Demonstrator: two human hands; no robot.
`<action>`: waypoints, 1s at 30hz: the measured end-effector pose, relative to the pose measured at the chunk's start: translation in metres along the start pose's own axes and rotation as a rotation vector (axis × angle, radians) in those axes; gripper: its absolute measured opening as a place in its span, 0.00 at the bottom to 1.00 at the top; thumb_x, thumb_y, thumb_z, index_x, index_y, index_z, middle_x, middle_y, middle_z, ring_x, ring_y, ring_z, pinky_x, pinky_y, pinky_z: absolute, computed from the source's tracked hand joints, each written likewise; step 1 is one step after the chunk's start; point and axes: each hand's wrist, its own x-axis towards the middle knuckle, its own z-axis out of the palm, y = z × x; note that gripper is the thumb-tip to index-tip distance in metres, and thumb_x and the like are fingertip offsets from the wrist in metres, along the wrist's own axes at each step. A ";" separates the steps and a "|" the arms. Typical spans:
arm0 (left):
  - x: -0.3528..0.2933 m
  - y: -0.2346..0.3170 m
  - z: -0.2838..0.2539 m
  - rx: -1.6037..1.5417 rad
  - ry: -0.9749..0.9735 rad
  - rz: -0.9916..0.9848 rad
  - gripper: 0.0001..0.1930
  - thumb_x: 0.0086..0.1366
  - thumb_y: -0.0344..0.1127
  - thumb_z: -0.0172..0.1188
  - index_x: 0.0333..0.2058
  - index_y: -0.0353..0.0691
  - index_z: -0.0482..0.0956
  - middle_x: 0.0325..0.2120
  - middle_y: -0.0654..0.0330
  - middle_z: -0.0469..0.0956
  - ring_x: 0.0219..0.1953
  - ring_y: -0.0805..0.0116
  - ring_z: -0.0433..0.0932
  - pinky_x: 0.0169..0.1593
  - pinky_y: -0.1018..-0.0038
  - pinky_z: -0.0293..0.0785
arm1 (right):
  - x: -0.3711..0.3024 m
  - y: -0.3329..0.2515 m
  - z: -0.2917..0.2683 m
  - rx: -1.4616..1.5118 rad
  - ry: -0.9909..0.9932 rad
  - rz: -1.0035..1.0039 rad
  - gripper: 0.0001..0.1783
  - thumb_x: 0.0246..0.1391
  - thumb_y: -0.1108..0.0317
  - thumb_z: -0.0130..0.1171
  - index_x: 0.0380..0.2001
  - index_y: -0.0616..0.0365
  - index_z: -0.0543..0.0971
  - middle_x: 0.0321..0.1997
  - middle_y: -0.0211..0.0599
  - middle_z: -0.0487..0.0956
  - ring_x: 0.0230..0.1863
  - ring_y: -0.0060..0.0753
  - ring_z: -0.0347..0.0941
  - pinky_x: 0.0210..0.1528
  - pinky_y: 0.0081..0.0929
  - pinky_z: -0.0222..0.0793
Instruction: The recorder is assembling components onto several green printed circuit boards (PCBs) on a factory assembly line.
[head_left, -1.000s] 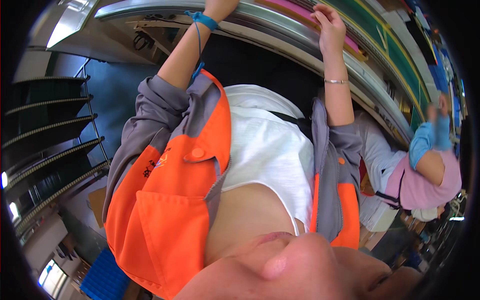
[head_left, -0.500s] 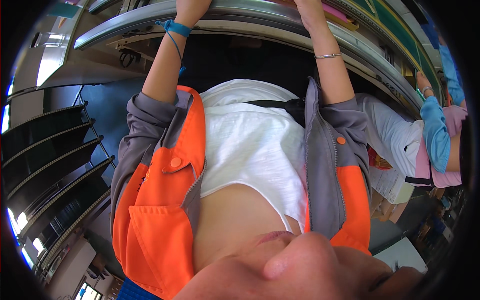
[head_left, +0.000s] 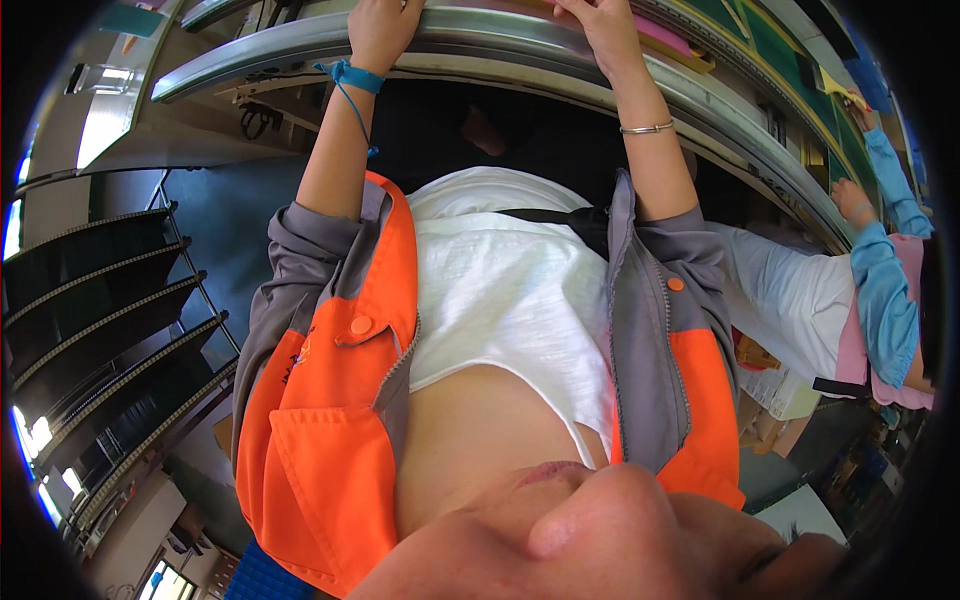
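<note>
Curving across the far side, a grey metal table (head_left: 520,40) carries both hands. The left hand (head_left: 383,28), blue band at the wrist, curls over its near rim, while the right hand (head_left: 600,25) lies further right with fingers bent on a pink sheet (head_left: 665,38). Far right, a co-worker's blue sleeve (head_left: 885,290) reaches toward the same table.
</note>
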 end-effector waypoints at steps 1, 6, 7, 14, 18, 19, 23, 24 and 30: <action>-0.001 0.008 -0.002 0.023 -0.031 -0.026 0.08 0.69 0.37 0.62 0.41 0.41 0.82 0.35 0.51 0.84 0.39 0.48 0.83 0.43 0.59 0.78 | -0.001 0.000 0.002 0.033 0.001 0.003 0.06 0.60 0.77 0.58 0.38 0.61 0.82 0.32 0.27 0.80 0.32 0.19 0.75 0.37 0.19 0.73; 0.000 0.021 -0.004 0.159 -0.010 0.057 0.08 0.69 0.38 0.62 0.38 0.40 0.81 0.33 0.49 0.83 0.38 0.46 0.82 0.41 0.56 0.77 | 0.001 -0.001 0.002 0.066 -0.012 0.000 0.05 0.61 0.77 0.58 0.38 0.62 0.82 0.33 0.28 0.80 0.33 0.19 0.76 0.37 0.20 0.75; -0.002 0.015 -0.005 0.190 0.025 0.095 0.08 0.69 0.38 0.63 0.38 0.39 0.81 0.33 0.49 0.83 0.38 0.46 0.82 0.41 0.56 0.77 | 0.000 -0.006 0.006 0.086 -0.022 0.031 0.05 0.61 0.77 0.58 0.38 0.62 0.82 0.33 0.28 0.80 0.33 0.19 0.76 0.37 0.20 0.75; -0.001 -0.007 0.007 0.275 0.111 0.209 0.09 0.68 0.38 0.59 0.29 0.43 0.80 0.28 0.57 0.81 0.36 0.51 0.80 0.39 0.55 0.77 | 0.002 0.002 0.006 -0.009 0.009 -0.036 0.09 0.59 0.76 0.62 0.42 0.60 0.84 0.35 0.24 0.82 0.34 0.15 0.74 0.41 0.17 0.73; -0.002 -0.001 0.000 0.292 0.127 0.219 0.09 0.68 0.37 0.59 0.28 0.42 0.79 0.27 0.56 0.81 0.36 0.50 0.80 0.39 0.55 0.76 | -0.002 -0.002 0.008 -0.021 0.009 -0.038 0.10 0.58 0.79 0.62 0.43 0.59 0.84 0.37 0.23 0.81 0.36 0.15 0.73 0.42 0.18 0.73; -0.003 0.000 0.000 0.273 0.129 0.219 0.09 0.68 0.36 0.59 0.28 0.42 0.79 0.27 0.56 0.80 0.36 0.50 0.80 0.39 0.55 0.76 | -0.002 0.000 0.007 -0.018 0.002 -0.035 0.11 0.58 0.79 0.62 0.43 0.59 0.84 0.38 0.24 0.82 0.35 0.15 0.73 0.42 0.18 0.73; -0.004 0.006 -0.001 0.245 0.130 0.207 0.08 0.67 0.35 0.59 0.28 0.42 0.78 0.27 0.56 0.80 0.36 0.49 0.80 0.39 0.54 0.76 | -0.004 -0.003 0.009 -0.035 -0.012 -0.032 0.10 0.58 0.80 0.63 0.43 0.59 0.85 0.37 0.25 0.82 0.34 0.15 0.74 0.39 0.18 0.74; -0.004 0.005 -0.002 0.255 0.129 0.192 0.08 0.67 0.35 0.59 0.28 0.42 0.78 0.27 0.56 0.80 0.37 0.49 0.80 0.39 0.54 0.76 | -0.003 -0.003 0.010 -0.035 -0.022 -0.038 0.10 0.58 0.80 0.63 0.42 0.59 0.85 0.36 0.25 0.82 0.33 0.14 0.74 0.38 0.18 0.74; -0.001 0.004 0.000 0.283 0.107 0.173 0.09 0.68 0.35 0.58 0.28 0.41 0.77 0.29 0.57 0.81 0.37 0.50 0.80 0.40 0.54 0.76 | -0.003 -0.005 0.008 -0.035 -0.028 -0.025 0.10 0.57 0.79 0.65 0.42 0.60 0.85 0.34 0.25 0.82 0.31 0.15 0.75 0.37 0.17 0.74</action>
